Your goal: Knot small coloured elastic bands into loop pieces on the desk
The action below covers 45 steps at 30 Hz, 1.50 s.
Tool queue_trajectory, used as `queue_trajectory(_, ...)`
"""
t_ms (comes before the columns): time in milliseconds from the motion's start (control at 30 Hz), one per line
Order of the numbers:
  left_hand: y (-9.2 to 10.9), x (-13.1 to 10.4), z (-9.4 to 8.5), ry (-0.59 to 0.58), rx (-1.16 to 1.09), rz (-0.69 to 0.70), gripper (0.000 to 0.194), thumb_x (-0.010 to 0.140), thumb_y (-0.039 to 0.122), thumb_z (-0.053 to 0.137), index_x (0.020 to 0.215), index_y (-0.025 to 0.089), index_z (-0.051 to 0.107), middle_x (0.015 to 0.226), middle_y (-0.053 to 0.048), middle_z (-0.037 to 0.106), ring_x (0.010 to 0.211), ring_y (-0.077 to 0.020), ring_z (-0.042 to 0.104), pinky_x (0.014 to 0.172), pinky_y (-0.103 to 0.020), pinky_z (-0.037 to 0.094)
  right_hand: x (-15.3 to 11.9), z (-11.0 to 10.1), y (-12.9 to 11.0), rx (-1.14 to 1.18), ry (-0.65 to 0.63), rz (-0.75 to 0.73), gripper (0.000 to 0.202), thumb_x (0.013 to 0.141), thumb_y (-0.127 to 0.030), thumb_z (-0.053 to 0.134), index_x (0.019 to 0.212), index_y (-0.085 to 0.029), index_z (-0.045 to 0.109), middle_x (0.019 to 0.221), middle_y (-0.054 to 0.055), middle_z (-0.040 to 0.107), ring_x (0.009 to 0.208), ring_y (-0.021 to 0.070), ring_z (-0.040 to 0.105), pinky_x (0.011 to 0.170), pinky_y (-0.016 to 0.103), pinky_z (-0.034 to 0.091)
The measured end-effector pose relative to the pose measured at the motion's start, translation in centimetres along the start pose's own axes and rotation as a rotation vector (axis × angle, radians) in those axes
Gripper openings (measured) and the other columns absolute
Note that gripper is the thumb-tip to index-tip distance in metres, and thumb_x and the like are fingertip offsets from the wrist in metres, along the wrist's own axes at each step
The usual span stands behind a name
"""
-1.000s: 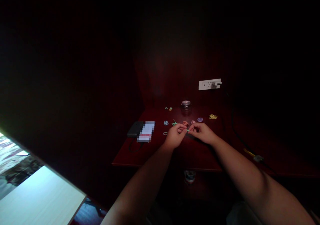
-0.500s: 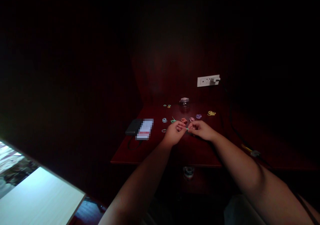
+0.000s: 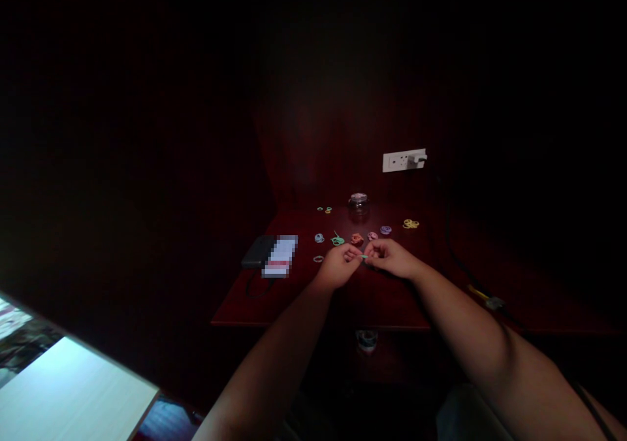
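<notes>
The left hand (image 3: 341, 264) and the right hand (image 3: 393, 259) are working close together above the table (image 3: 279, 305), both pinching a small green band (image 3: 364, 256) at their fingertips. The band is spanning the narrow gap between them. Beyond the hands, a blue bundle (image 3: 319, 238), a green bundle (image 3: 337, 240), an orange bundle (image 3: 357, 239), a pink bundle (image 3: 373, 236) and a purple bundle (image 3: 386, 230) are lying in a row, with a yellow bundle (image 3: 411, 224) resting farther right. A jar (image 3: 359, 207) is standing behind them. A phone (image 3: 280, 256) is lying to the left.

Dark red desk (image 3: 382, 305), coloured bands (image 3: 356, 238), clear jar (image 3: 359, 209), phone (image 3: 281, 256)
</notes>
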State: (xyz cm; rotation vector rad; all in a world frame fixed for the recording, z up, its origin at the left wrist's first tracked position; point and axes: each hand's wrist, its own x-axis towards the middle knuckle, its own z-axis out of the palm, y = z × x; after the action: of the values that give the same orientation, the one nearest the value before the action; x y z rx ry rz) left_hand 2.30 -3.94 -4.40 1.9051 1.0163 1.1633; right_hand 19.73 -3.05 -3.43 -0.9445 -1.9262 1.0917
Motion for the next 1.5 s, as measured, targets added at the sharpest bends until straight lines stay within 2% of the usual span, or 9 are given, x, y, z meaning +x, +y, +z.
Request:
queue_trajectory(133,0.1,0.0,0.0,-0.006,-0.052,-0.015,0.013,0.072,0.023,0.059,0.077,0.011,0.06,0.07,-0.003,0.06,0.061,-0.009,0.054,0.059,-0.02,0.043,0.0,0.0,0.2,0.015,0.001,-0.003,0.027,0.066,-0.037,0.064,0.072,-0.013,0.054,0.052,-0.003,0.049,0.045,0.0066,0.041,0.043,0.019,0.03)
queue_trajectory(367,-0.1,0.1,0.3,-0.005,-0.136,-0.08,0.01,0.068,0.013,0.06,0.077,0.01,0.059,0.067,-0.004,0.061,0.06,-0.0091,0.056,0.059,-0.02,0.045,0.0,0.1,0.3,-0.004,0.009,0.0,0.026,0.069,-0.037,0.063,0.072,-0.013,0.055,0.052,-0.003,0.049,0.046,0.007,0.043,0.044,0.02,0.03)
queue_trajectory(667,-0.7,0.3,0.3,-0.025,-0.121,-0.087,0.012,0.072,0.021,0.057,0.076,0.01,0.062,0.076,-0.009,0.067,0.068,-0.0136,0.061,0.067,-0.025,0.047,0.1,0.3,0.5,0.012,0.031,-0.033,0.027,0.071,-0.039,0.061,0.071,-0.013,0.054,0.054,-0.003,0.049,0.047,0.0069,0.043,0.044,0.02,0.033)
queue_trajectory(900,-0.5,0.2,0.3,-0.062,-0.072,-0.096,0.016,0.077,0.024,0.052,0.079,0.011,0.059,0.077,-0.008,0.068,0.065,-0.0117,0.058,0.064,-0.024,0.044,0.4,0.5,0.6,0.055,0.137,-0.045,0.025,0.074,-0.038,0.056,0.07,-0.015,0.05,0.057,-0.002,0.052,0.044,0.0069,0.044,0.043,0.02,0.034)
queue_trajectory(1067,-0.5,0.3,0.2,-0.082,-0.077,-0.095,0.017,0.077,0.026,0.051,0.081,0.011,0.059,0.079,-0.008,0.067,0.065,-0.0115,0.057,0.063,-0.024,0.044,0.9,0.6,1.4,0.083,0.223,-0.052,0.024,0.077,-0.038,0.051,0.069,-0.016,0.046,0.051,-0.005,0.047,0.04,0.0063,0.041,0.04,0.019,0.03)
queue_trajectory(1233,-0.6,0.2,0.3,-0.081,-0.068,-0.101,0.017,0.077,0.026,0.052,0.079,0.011,0.059,0.078,-0.008,0.067,0.065,-0.0115,0.057,0.063,-0.023,0.043,0.7,0.6,1.2,0.1,0.116,-0.022,0.024,0.075,-0.039,0.053,0.069,-0.016,0.047,0.054,-0.003,0.05,0.041,0.0067,0.043,0.041,0.019,0.029)
queue_trajectory(1400,-0.9,0.3,0.3,-0.091,-0.045,-0.09,0.017,0.078,0.027,0.051,0.08,0.011,0.059,0.078,-0.008,0.067,0.065,-0.0114,0.057,0.063,-0.023,0.042,0.7,0.6,1.0,0.122,0.219,-0.027,0.028,0.077,-0.042,0.05,0.067,-0.017,0.045,0.048,-0.005,0.046,0.04,0.0064,0.04,0.041,0.019,0.028)
queue_trajectory(1500,-1.0,0.3,0.3,-0.093,-0.028,-0.088,0.017,0.078,0.027,0.051,0.08,0.012,0.058,0.077,-0.007,0.067,0.065,-0.0112,0.057,0.062,-0.023,0.042,0.8,0.6,1.1,0.118,0.149,-0.024,0.028,0.075,-0.043,0.052,0.067,-0.016,0.046,0.05,-0.004,0.048,0.041,0.0065,0.041,0.042,0.019,0.028)
